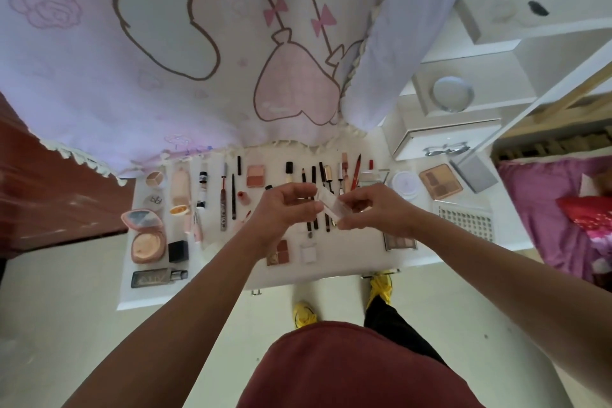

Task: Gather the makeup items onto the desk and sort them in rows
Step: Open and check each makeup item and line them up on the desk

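Pinching a small clear case [326, 205] between them, the left grip [284, 209] and right grip [374, 207] hold it above the white counter [351, 257], over a row of dark pencils [313, 175]. A pink compact [147, 243] lies open near the counter's left edge.

The desk [351, 252] lies bare near its front edge; pencils [313, 175] crowd behind.

White desk [231, 278] (makeup items [225, 202] in rows).

Cartoon-print cloth [198, 43] up top, white shelves [480, 53] rt, yellow shoes [304, 315] below.
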Motion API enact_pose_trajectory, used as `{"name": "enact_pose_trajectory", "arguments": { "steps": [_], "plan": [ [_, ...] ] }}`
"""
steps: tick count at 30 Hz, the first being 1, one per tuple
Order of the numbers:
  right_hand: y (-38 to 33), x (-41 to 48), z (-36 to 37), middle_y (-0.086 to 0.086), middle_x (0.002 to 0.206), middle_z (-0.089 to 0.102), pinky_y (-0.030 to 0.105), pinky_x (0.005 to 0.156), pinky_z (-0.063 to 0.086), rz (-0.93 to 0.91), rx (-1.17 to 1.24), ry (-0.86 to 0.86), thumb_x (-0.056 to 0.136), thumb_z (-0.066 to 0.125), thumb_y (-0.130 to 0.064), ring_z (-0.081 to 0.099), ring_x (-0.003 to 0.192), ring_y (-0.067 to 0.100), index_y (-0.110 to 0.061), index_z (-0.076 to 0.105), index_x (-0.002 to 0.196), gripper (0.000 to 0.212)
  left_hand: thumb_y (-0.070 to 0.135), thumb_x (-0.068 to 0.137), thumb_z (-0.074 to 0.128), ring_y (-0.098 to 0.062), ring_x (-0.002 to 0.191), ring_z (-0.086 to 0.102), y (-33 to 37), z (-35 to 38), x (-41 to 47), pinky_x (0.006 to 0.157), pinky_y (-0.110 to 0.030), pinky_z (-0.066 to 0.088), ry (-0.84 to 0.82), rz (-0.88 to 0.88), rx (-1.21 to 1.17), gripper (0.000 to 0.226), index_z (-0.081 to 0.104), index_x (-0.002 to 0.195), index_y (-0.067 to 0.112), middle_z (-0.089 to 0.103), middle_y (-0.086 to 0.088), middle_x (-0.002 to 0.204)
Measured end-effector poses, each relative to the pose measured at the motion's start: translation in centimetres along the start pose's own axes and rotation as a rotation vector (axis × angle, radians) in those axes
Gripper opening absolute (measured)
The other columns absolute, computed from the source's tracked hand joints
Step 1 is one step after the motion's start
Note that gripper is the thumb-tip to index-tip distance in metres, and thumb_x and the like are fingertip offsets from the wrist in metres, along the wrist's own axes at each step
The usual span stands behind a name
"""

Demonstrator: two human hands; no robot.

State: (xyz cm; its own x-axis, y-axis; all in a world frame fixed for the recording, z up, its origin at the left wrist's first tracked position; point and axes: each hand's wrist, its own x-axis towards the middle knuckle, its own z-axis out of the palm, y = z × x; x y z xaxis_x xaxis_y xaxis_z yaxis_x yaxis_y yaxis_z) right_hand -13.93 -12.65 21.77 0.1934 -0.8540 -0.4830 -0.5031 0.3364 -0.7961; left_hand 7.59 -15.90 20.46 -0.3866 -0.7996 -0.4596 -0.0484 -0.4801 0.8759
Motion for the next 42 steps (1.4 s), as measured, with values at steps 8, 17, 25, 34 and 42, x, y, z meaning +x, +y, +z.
{"name": "enact_pose_trajectory", "arguments": {
  "steps": [8, 17, 25, 34, 42],
  "plan": [
    [-1.9, -1.1, 0.1, 0.022, 0.098, 0.070, 0.030, 0.075, 0.050, -0.038, 0.083, -0.024, 0.073, 0.084, -0.015, 0.062, 0.079, 0.016, -0.013, 0.075, 0.105, 0.034, 0.000, 0.073, 0.073, -0.027, 0.097, 0.063, 1.2, -0.2, -1.4, 0.094, -0.036, 0.053, -0.062, 0.021, -0.160, 0.049, 0.059, 0.119, -0.003, 0.066, -0.017, 0.103],
    [-2.6, -1.6, 0.6, 0.031, 0.100, 0.064, 0.031, 0.076, 0.044, -0.093, 0.096, -0.030, 0.069, 0.088, -0.014, 0.056, 0.079, 0.017, -0.027, 0.075, 0.093, 0.030, 0.005, 0.065, 0.072, -0.020, 0.091, 0.067, 1.3, -0.3, -2.6, 0.086, -0.028, 0.053, -0.075, 0.058, -0.196, 0.048, 0.063, 0.112, 0.003, 0.069, -0.012, 0.097],
    [-2.7, -1.9, 1.2, 0.018, 0.095, 0.072, 0.029, 0.079, 0.057, -0.127, 0.132, 0.034, 0.065, 0.090, -0.015, 0.065, 0.076, 0.012, -0.025, 0.074, 0.096, 0.036, 0.005, 0.065, 0.071, -0.018, 0.087, 0.068, 1.7, -0.3, -3.0, 0.086, -0.028, 0.053, -0.059, 0.074, -0.221, 0.047, 0.063, 0.111, 0.004, 0.072, -0.007, 0.090],
    [-2.3, -1.6, 0.6, 0.007, 0.099, 0.074, 0.029, 0.082, 0.059, -0.120, 0.259, 0.001, 0.071, 0.084, -0.004, 0.071, 0.090, 0.020, -0.020, 0.071, 0.107, 0.041, 0.000, 0.067, 0.073, -0.027, 0.100, 0.063, 1.6, -0.7, -3.0, 0.100, -0.040, 0.050, -0.066, 0.024, -0.276, 0.055, 0.059, 0.120, -0.001, 0.069, -0.012, 0.101],
    [-0.9, -1.2, 0.2, 0.014, 0.120, 0.062, 0.030, 0.079, 0.057, -0.064, 0.406, -0.033, 0.071, 0.080, 0.006, 0.069, 0.098, 0.025, -0.013, 0.056, 0.134, 0.069, 0.002, 0.086, 0.061, -0.021, 0.083, 0.072, 1.7, -1.1, -2.4, 0.072, -0.026, 0.058, 0.077, -0.092, -0.345, 0.023, 0.063, 0.108, -0.007, 0.070, -0.018, 0.100]
  ]
}}
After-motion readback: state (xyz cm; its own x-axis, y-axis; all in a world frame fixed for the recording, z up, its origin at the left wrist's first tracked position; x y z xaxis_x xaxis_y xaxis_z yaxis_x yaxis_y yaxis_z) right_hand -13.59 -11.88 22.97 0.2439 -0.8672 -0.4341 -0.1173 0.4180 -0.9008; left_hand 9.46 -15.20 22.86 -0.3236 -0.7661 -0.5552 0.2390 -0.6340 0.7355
